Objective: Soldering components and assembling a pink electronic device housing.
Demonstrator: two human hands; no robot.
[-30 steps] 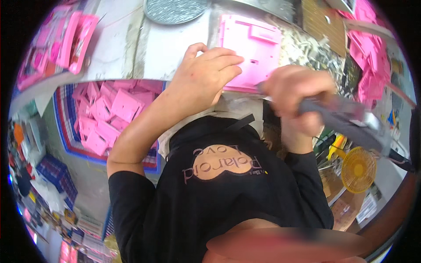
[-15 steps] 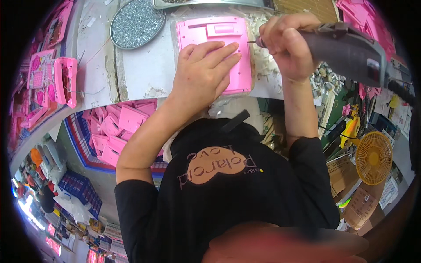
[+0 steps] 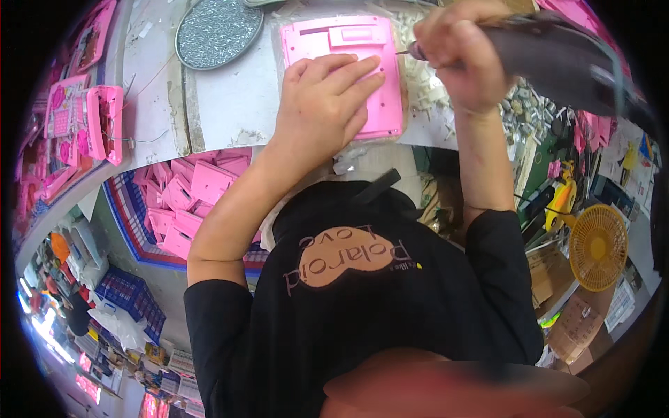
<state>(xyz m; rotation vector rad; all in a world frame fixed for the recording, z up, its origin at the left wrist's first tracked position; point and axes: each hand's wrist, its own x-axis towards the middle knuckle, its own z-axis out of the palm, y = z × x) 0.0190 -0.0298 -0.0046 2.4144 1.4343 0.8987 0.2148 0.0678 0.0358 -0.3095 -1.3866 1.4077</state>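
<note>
A pink plastic casing [image 3: 382, 115] lies flat on the worktable, with clear wrap showing round its edges. My left hand [image 3: 324, 101] rests on it, palm down and fingers stretched out. In my right hand [image 3: 465, 59] is a dark electric screwdriver [image 3: 557, 63], held nearly level and slightly blurred. Its thin bit points left at the casing's right edge; whether the tip touches the casing I cannot tell. To the left of the casing stands a round tray [image 3: 180, 50] full of small metal screws.
White plastic bits [image 3: 426, 94] and small metal parts [image 3: 533, 111] lie right of the casing. Below the table edge, a blue-and-red basket [image 3: 132, 226] holds pink panels. Pink assemblies [image 3: 104, 125] sit at far left. A yellow fan [image 3: 598, 247] stands at right.
The whole view has shifted a little, so the casing and tray appear higher. My right hand and the screwdriver have moved slightly and are more blurred. The left hand stays on the casing.
</note>
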